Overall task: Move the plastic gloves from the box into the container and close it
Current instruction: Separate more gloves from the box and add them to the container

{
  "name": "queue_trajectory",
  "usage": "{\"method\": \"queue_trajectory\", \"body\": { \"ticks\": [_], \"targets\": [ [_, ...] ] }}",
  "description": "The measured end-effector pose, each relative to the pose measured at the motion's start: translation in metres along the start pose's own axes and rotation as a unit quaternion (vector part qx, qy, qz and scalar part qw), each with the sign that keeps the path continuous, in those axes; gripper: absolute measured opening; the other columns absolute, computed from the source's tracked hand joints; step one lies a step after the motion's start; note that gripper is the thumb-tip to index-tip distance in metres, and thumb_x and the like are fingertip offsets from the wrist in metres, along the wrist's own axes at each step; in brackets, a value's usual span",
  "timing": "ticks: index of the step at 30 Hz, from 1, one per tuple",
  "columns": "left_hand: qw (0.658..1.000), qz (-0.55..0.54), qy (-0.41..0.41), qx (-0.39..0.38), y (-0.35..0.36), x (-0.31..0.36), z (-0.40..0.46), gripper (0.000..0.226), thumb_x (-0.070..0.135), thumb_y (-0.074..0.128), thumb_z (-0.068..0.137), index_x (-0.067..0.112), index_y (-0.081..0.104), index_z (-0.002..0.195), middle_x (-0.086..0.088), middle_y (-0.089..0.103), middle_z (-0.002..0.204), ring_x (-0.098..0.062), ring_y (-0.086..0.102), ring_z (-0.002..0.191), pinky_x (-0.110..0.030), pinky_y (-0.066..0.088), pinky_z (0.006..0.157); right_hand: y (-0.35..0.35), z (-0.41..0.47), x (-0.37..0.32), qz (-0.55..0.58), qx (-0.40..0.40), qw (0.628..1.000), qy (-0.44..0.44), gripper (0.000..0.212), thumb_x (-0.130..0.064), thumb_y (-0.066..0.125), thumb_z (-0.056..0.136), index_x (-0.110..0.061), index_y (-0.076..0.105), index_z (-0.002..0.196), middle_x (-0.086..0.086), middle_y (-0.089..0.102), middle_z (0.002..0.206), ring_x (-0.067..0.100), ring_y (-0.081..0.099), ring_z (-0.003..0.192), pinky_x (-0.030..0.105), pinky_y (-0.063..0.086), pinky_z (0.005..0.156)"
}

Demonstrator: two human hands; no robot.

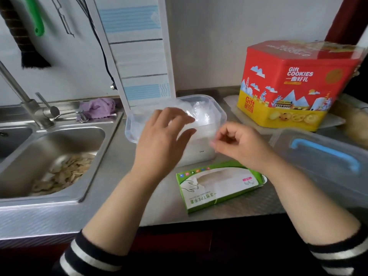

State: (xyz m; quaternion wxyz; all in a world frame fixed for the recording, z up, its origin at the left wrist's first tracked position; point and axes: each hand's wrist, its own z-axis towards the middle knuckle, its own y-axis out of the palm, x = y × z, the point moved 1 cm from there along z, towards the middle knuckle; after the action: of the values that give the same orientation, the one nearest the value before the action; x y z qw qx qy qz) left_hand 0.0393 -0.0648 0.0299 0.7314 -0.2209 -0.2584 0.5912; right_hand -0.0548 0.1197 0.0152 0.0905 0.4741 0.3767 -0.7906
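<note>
Gloves (201,112) heaped in open container (220,114) on counter (249,202). Left hand (161,140) spread wide above container. Right hand (237,144) curled, grip unclear. Box (217,188) near.

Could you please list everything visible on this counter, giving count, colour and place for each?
container: one, clear, counter centre, lid off
plastic gloves: a clear bunch, inside container
glove box: one, green and white, lying in front of container
lid: one, clear with blue handle, right
cookie tin: one, red and yellow, back right
sink: one, steel, left, holding peelings
cloth: one, purple, behind sink
left hand: open, over container
right hand: fingers curled, beside container
</note>
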Motion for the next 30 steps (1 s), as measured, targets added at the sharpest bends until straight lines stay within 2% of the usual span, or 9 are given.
{"method": "queue_trajectory", "body": {
  "ticks": [2,4,7,9,12,14,16,20,30],
  "targets": [
    [0.996,-0.078,0.028,0.044,0.009,0.024,-0.022,0.016,0.020,0.059,0.095,0.009,0.069,0.098,-0.006,0.065,0.094,-0.028,0.059,0.082,-0.040,0.049,0.069,0.010,-0.009,0.023,-0.100,-0.029,0.994,0.029,0.012,-0.033,0.076,0.078,-0.026,0.066,0.077,-0.011,0.064,0.084,0.010,0.062,0.087,0.018,0.044,0.088],
    [0.990,-0.135,-0.005,-0.041,0.025,0.039,-0.045,0.024,0.036,0.056,0.095,0.016,0.064,0.105,0.000,0.064,0.097,-0.023,0.060,0.085,-0.040,0.050,0.069,0.021,-0.017,0.039,-0.230,-0.080,0.969,0.041,0.015,-0.045,0.070,0.078,-0.033,0.070,0.087,-0.018,0.062,0.106,0.007,0.055,0.105,0.028,0.041,0.095],
    [0.968,-0.122,-0.078,-0.203,0.053,0.043,-0.074,0.070,0.073,0.050,0.079,0.024,0.050,0.129,0.006,0.060,0.116,-0.017,0.055,0.105,-0.032,0.045,0.089,0.032,-0.029,0.044,-0.313,-0.077,0.946,0.032,0.014,-0.033,0.067,0.087,-0.029,0.076,0.097,-0.019,0.052,0.135,0.010,0.044,0.125,0.005,0.019,0.087],
    [0.965,-0.101,-0.094,-0.222,0.062,0.040,-0.082,0.083,0.080,0.050,0.070,0.026,0.047,0.133,0.010,0.059,0.119,-0.012,0.050,0.110,-0.026,0.039,0.093,0.039,-0.036,0.046,-0.316,-0.028,0.948,0.016,0.009,-0.026,0.070,0.086,-0.026,0.079,0.088,-0.014,0.050,0.142,0.016,0.046,0.127,-0.004,0.007,0.084],
    [0.958,-0.140,-0.127,-0.217,0.065,0.033,-0.085,0.084,0.080,0.057,0.065,0.029,0.050,0.132,0.018,0.058,0.120,-0.005,0.048,0.113,-0.016,0.028,0.095,0.046,-0.043,0.053,-0.290,-0.008,0.957,0.024,0.018,-0.039,0.062,0.086,-0.032,0.079,0.084,-0.009,0.047,0.146,0.022,0.048,0.127,0.016,0.020,0.099],
    [0.951,-0.173,-0.148,-0.211,0.065,0.029,-0.086,0.082,0.077,0.062,0.063,0.031,0.051,0.130,0.023,0.057,0.121,0.000,0.047,0.115,-0.010,0.024,0.098,0.051,-0.046,0.052,-0.307,-0.016,0.951,0.028,0.043,-0.054,0.043,0.084,-0.029,0.077,0.083,-0.003,0.044,0.149,0.025,0.049,0.126,0.030,0.033,0.097],
    [0.945,-0.190,-0.162,-0.211,0.065,0.025,-0.087,0.081,0.076,0.065,0.061,0.033,0.051,0.129,0.026,0.055,0.123,0.003,0.045,0.117,-0.012,0.025,0.101,0.054,-0.046,0.049,-0.337,-0.011,0.941,0.032,0.052,-0.058,0.036,0.084,-0.024,0.075,0.085,0.001,0.038,0.153,0.026,0.047,0.129,0.036,0.036,0.099],
    [0.942,-0.195,-0.172,-0.211,0.064,0.023,-0.090,0.081,0.077,0.064,0.060,0.033,0.054,0.127,0.029,0.054,0.122,0.004,0.041,0.119,-0.013,0.024,0.103,0.052,-0.041,0.047,-0.338,-0.050,0.936,0.088,0.032,-0.051,0.053,0.092,-0.031,0.072,0.108,-0.011,0.019,0.160,0.014,0.020,0.143,0.030,0.014,0.112],
    [0.939,-0.198,-0.181,-0.217,0.063,0.026,-0.088,0.080,0.077,0.062,0.061,0.032,0.055,0.126,0.039,0.047,0.113,0.005,0.042,0.111,-0.016,0.027,0.102,0.056,-0.040,0.047,-0.300,0.037,0.951,0.072,0.010,-0.034,0.067,0.086,-0.031,0.077,0.083,-0.022,0.054,0.135,0.011,0.039,0.129,0.028,0.019,0.102]
  ]
}}
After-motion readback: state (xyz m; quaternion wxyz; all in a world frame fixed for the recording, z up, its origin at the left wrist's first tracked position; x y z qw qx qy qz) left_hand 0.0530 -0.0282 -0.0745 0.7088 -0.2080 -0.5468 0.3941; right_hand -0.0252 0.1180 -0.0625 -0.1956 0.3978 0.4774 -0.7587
